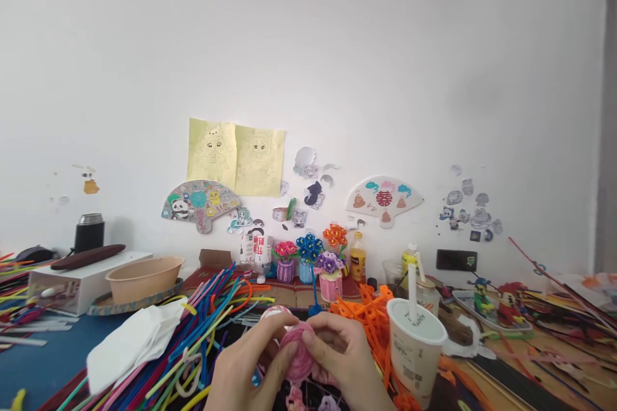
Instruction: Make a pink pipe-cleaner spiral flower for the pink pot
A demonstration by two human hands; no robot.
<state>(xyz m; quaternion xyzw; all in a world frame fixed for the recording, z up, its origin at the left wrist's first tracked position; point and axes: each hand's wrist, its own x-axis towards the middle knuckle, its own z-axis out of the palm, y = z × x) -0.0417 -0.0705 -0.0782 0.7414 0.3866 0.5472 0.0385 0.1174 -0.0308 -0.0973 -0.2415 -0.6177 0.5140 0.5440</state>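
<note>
Both hands meet low in the middle of the view around a round pink coil [299, 359], which looks wound from fuzzy pipe cleaner. My left hand [253, 356] grips its left side, thumb pressed on the near face. From the right, my right hand [344, 353] pinches the coil with thumb and fingers near its top. Behind my left fingers a white and pink rounded piece [274, 313] partly shows. Pink and lilac flower-like pieces [295, 397] lie just below the coil, partly cut off by the frame.
Bundled colourful pipe cleaners [212, 327] spread at left beside white tissues [137, 343]. Orange strips [369, 314] and a lidded paper cup with a straw [415, 350] stand close at right. Small potted pipe-cleaner flowers [308, 260] line the back. A tan bowl [144, 279] sits farther left.
</note>
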